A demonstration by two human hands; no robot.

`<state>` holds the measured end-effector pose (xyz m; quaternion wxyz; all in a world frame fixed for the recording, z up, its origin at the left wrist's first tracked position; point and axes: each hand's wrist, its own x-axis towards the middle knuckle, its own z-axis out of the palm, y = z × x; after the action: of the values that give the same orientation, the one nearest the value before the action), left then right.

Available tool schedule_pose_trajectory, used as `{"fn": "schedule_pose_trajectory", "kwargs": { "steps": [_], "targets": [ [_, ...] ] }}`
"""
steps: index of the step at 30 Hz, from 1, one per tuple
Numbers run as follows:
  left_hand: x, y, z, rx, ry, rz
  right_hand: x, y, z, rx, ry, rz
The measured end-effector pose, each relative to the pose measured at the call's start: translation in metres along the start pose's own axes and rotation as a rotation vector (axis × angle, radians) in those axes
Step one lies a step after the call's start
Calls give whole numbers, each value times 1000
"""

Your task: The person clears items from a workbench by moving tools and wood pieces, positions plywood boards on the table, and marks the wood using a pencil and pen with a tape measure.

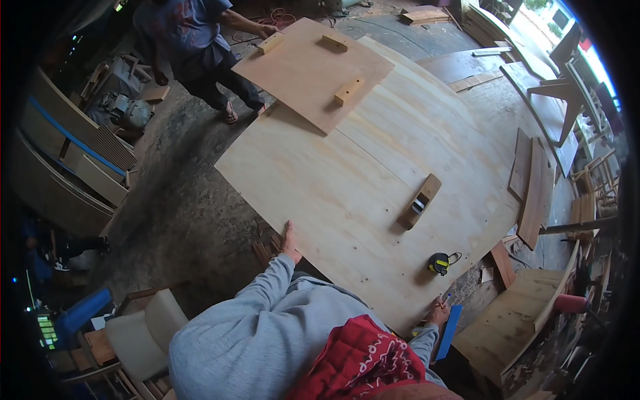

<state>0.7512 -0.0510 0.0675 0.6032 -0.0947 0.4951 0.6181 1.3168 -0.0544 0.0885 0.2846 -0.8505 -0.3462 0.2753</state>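
Note:
A large pale plywood sheet (347, 200) spreads out in front of me. At its near left edge rests my left hand (291, 245), fingers stretched out along the wood; part of the hand is hidden. By the near right corner, my right hand (437, 313) is closed around a thin blue-tipped pen (449, 297). A black and yellow tape measure (439, 264) lies on the sheet just beyond it. Farther in sits a wooden hand plane (420, 202). On the far left part rests a smaller thin board (317, 70) with three wooden blocks attached.
Another person (193, 53) stands at the far left, one hand on the smaller board. Dark planks (533, 190) lie along the right side. A blue strip (449, 332) is beside my right hand. A cream chair (143, 330) stands behind at lower left.

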Motion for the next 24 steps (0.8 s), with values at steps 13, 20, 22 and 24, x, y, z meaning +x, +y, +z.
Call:
{"fn": "schedule_pose_trajectory", "kwargs": {
  "steps": [13,20,22,24],
  "targets": [
    [0,44,-7,846,589,296,10,-140,38,66,-4,-184],
    [-38,86,54,1515,495,564,6,-139,65,75,-41,-211],
    [-36,75,63,1644,350,513,12,-128,72,9,-27,-261],
    [-36,64,78,1798,250,419,15,-120,77,-120,54,-318]
  ]
}}
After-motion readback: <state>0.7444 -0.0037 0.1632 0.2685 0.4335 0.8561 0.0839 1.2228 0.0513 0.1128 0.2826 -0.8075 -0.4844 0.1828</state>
